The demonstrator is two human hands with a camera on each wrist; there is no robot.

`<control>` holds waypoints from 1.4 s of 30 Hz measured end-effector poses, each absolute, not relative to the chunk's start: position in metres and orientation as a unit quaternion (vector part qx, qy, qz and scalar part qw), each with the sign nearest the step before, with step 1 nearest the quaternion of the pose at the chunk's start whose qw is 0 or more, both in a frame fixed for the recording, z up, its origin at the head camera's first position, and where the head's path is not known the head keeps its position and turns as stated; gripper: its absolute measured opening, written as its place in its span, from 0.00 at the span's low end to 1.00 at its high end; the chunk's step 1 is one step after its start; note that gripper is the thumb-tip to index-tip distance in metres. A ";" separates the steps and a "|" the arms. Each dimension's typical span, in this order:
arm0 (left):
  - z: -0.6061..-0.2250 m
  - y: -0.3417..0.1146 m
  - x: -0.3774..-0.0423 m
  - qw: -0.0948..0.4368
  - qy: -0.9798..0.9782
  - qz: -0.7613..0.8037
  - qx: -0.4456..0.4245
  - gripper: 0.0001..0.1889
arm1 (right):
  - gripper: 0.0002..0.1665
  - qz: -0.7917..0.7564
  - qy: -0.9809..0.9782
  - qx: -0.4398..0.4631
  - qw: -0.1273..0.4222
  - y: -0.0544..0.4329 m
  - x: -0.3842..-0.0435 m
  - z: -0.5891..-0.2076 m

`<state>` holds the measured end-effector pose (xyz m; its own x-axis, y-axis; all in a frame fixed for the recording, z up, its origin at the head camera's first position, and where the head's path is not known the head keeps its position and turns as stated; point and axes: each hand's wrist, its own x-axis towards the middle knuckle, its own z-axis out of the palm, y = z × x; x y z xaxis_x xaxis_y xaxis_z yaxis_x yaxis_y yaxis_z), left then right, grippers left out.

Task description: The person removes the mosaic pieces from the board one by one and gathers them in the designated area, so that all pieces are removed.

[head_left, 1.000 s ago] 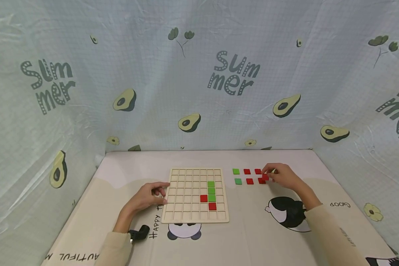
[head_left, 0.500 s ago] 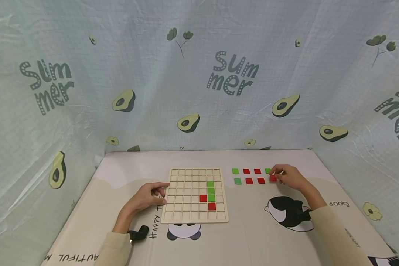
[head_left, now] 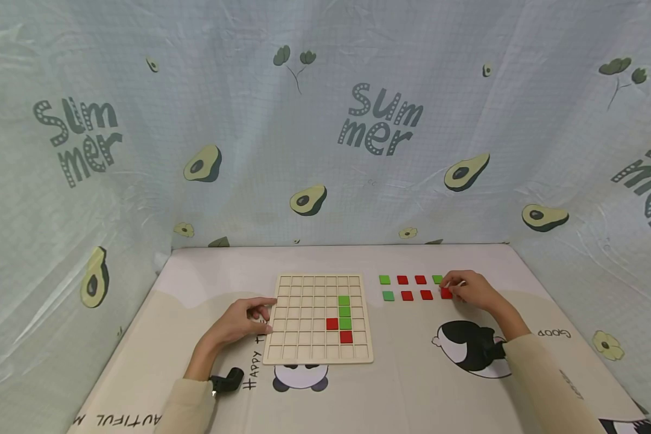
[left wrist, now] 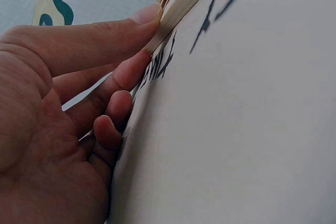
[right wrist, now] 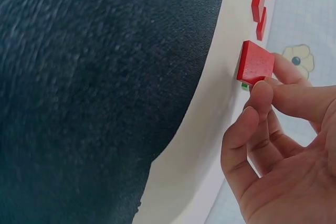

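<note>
A light wooden grid board [head_left: 297, 351] lies in front of the person in the head view. At its left edge rests my left hand [head_left: 243, 318], thumb and index fingertips spread apart along the side; other fingers curl loosely beneath, as the left wrist view shows. My right hand [head_left: 471, 290] pinches a red square tile [right wrist: 257, 64] between thumb and fingertips at the right end of two rows of loose tiles. In the right wrist view this tile is tilted, with a green tile [right wrist: 245, 86] partly hidden behind it.
Red tiles [head_left: 332, 323] and green tiles [head_left: 344, 311] sit in cells on the board's right half. Right of the board, loose red [head_left: 407, 296] and green [head_left: 388, 296] tiles lie in two rows. A patterned curtain [head_left: 260, 150] stands behind the table.
My right hand has moved right with the red tile, to the end of the near row, uncovering a green tile in the far row. The left hand and board have stayed in place.
</note>
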<state>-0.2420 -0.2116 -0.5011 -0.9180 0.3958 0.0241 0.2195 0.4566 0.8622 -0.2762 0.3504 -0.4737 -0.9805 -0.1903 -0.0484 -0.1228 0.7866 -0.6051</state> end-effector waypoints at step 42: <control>-0.502 -0.212 -0.243 0.087 0.849 0.486 0.189 0.35 | 0.17 -0.306 0.945 -0.088 0.070 0.356 -0.276 -0.483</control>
<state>-0.2429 -0.2116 -0.5019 -0.9136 0.4050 0.0358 0.2358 0.4560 0.8582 -0.2761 0.3563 -0.4833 -0.9746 -0.2094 -0.0792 -0.1233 0.7973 -0.5909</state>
